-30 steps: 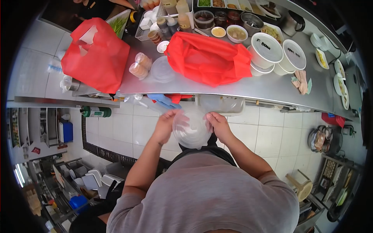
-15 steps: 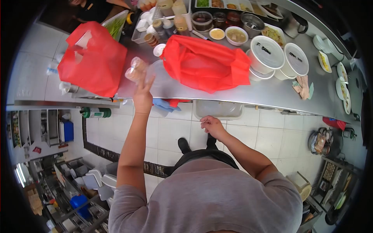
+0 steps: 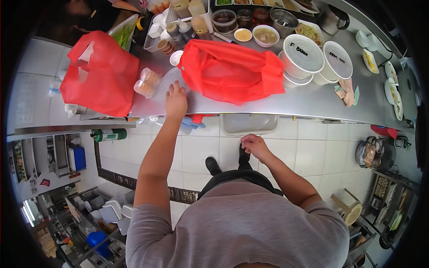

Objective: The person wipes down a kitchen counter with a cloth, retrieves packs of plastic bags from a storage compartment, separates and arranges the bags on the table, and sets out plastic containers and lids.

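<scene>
My left hand [image 3: 176, 102] reaches over the steel counter [image 3: 214, 104], its fingers apart on or just above clear round plastic lids [image 3: 164, 85]. Just left of it sit small cups wrapped in clear plastic [image 3: 147, 83]. My right hand [image 3: 254, 145] hangs in front of my body, below the counter edge, with its fingers curled together; whether anything is in them cannot be made out. To the right of the lids, an open red bag [image 3: 232, 71] lies on its side. Another red bag [image 3: 100, 76] stands full at the left.
Lidded white tubs [image 3: 304, 56] stand right of the lying bag. Behind are bowls, sauce bottles [image 3: 199, 27] and a food tray [image 3: 309, 32]. A crumpled cloth [image 3: 346, 92] lies near the front edge. Beneath the counter is a plastic bin [image 3: 249, 124]. Another person [image 3: 96, 15] is at the upper left.
The clear lid both hands held a second ago is out of them. My left hand moved up onto the counter, then lowered toward the lids; my right hand stayed low and curled in.
</scene>
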Demonstrator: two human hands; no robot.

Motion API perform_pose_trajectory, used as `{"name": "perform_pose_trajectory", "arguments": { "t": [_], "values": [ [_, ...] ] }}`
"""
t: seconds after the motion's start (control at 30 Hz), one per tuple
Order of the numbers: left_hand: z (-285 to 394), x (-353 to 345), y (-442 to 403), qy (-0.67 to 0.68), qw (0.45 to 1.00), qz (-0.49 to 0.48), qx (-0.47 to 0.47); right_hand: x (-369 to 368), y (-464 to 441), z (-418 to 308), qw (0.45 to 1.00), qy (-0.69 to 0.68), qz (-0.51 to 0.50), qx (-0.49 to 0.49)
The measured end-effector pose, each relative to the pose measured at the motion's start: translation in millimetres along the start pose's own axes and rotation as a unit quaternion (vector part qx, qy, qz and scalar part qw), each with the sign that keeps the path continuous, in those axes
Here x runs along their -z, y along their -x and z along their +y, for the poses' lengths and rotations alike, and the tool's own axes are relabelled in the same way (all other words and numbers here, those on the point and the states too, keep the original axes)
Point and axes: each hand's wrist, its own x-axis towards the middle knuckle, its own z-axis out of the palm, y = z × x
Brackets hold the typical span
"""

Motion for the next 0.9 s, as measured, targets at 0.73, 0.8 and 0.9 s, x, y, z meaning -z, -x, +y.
{"name": "perform_pose_trajectory", "arguments": {
  "t": [0.73,0.8,0.9],
  "values": [
    [-20,22,50,0.326,0.943,0.063,-0.012,-137,-129,-147,0.934,0.035,0.053,0.352],
    [-25,19,51,0.331,0.943,0.044,0.010,-136,-127,-144,0.937,0.063,0.049,0.339],
    [-31,17,50,0.327,0.944,0.030,0.015,-132,-137,-134,0.937,0.113,0.061,0.326]
  ]
}}
